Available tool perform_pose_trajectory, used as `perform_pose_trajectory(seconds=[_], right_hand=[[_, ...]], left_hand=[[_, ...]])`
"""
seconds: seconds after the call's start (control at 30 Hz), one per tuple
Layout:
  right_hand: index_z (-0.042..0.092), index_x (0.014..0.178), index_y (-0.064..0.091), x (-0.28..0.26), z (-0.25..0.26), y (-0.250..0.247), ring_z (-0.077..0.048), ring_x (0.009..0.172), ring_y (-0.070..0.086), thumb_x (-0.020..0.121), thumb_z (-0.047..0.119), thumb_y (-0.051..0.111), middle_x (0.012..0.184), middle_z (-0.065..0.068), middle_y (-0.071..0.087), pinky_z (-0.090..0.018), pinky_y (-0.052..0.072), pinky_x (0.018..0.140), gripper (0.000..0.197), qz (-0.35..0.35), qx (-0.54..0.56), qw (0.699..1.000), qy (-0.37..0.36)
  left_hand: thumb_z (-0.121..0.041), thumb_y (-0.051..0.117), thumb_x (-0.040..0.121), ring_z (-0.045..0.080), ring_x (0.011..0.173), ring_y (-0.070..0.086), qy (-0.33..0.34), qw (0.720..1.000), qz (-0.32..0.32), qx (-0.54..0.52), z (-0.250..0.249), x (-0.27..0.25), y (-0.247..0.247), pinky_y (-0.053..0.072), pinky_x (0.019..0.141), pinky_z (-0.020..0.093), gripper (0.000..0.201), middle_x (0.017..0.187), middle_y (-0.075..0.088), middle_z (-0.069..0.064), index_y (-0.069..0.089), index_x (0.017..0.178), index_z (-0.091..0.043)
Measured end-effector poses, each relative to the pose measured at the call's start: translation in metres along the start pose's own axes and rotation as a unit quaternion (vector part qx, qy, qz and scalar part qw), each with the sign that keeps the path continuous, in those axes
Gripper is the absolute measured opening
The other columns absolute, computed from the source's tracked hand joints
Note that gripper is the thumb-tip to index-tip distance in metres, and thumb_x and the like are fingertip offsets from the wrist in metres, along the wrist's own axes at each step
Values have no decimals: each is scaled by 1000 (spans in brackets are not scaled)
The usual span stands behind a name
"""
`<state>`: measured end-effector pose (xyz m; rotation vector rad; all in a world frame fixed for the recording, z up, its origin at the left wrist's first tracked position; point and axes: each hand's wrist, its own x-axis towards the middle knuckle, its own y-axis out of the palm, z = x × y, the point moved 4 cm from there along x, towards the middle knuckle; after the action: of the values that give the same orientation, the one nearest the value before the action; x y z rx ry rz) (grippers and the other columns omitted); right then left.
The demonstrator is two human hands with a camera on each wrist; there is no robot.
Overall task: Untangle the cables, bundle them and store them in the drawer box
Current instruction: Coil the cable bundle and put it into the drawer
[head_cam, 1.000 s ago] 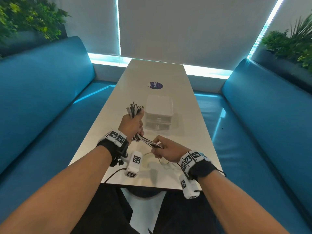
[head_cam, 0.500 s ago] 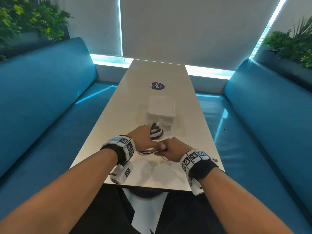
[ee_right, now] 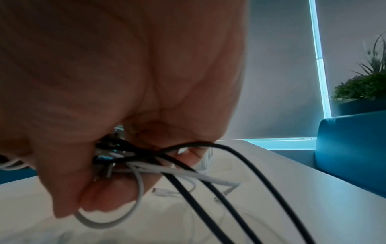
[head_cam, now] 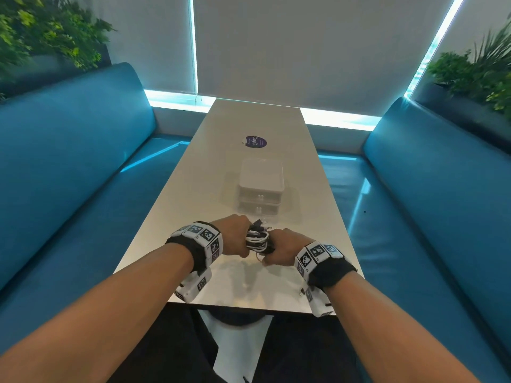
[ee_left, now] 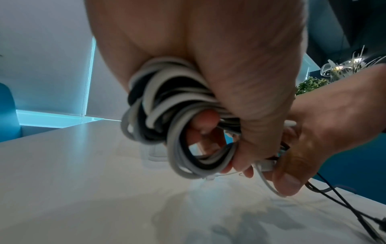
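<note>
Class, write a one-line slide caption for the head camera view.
Both hands, left hand and right hand, grip a coiled cable bundle above the table, before the closed drawer box.

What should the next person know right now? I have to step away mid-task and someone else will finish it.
Left hand: grips the coiled bundle of white and black cables, held just above the white table.
Right hand: pinches the loose cable ends beside the coil; a few black and white tails still hang free in the right wrist view.
The white two-drawer plastic box stands just beyond the hands, both drawers closed.
Done: cables gathered and mostly coiled.
Left: wrap in the loose tails, secure the bundle, open a drawer, put the bundle in, close it.
</note>
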<state>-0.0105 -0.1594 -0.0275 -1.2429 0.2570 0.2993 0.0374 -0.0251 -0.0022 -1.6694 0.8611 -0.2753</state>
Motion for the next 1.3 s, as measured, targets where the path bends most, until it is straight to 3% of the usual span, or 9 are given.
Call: perform_pose_trajectory(seconds=[0.27,0.37,0.43,0.53,0.63,0.9,1.03,1.13,1.3], right_hand=[[30,124,60,-3,-8,-5,-21,104,63,76,42,77,111,3,69,-31,47,90,52,60,-12,997,40],[25,116,54,0,-15,-7,-17,90,67,66,53,80,94,5,72,-42,52,92,63,59,19,997,51],[25,116,45,-3,-22,-8,-15,84,66,65,55,81,92,5,71,-39,52,84,69,48,33,995,81],[26,112,51,-8,-29,-6,-16,92,60,77,56,71,99,6,66,-33,45,78,51,46,-2,995,90],[28,98,64,-6,-25,-6,-10,87,63,89,48,57,81,15,74,-33,47,87,24,30,18,997,66],[23,84,68,-8,-21,-2,-12,57,63,83,53,66,60,2,67,-27,47,62,30,-23,69,997,24],[23,79,63,-6,-25,-3,-20,72,62,85,47,64,78,-2,66,-32,46,66,25,-49,75,996,9],[21,87,61,-3,-28,-6,-22,75,61,90,43,59,80,-2,64,-30,43,62,22,-71,88,994,3],[18,82,63,-6,-36,-9,-11,58,53,96,42,55,68,4,59,-23,37,53,30,-95,117,988,13]], left_hand=[[-16,76,70,11,55,60,19,1000,-7,-16,-5,1,-8,41,50,20,22,63,61,-7,55,69,-26],[-16,75,72,11,51,61,15,999,-9,-31,-3,0,-12,45,49,21,23,60,61,-7,55,66,-25],[-17,76,71,11,50,61,17,999,-10,-37,-2,-2,-15,46,49,21,22,59,62,-7,55,66,-25],[-17,76,71,14,50,61,14,999,-6,-39,1,-3,-18,47,48,22,20,60,63,-5,58,69,-24],[-19,76,71,17,54,62,4,1000,-3,-24,3,-2,-16,47,52,23,20,60,61,-5,56,68,-23],[-26,66,78,23,72,60,-5,999,-22,35,9,0,-1,44,67,28,10,76,62,-2,57,83,-24],[-16,59,84,21,68,64,-11,999,-24,-33,15,1,0,42,60,26,10,75,64,-1,54,78,-21],[-24,57,90,16,56,68,-20,995,-44,-91,18,2,-2,45,49,23,12,71,69,0,60,79,-18],[-61,67,78,12,65,60,-24,991,-117,-63,25,6,-11,45,61,28,33,69,62,-8,53,72,-31]])
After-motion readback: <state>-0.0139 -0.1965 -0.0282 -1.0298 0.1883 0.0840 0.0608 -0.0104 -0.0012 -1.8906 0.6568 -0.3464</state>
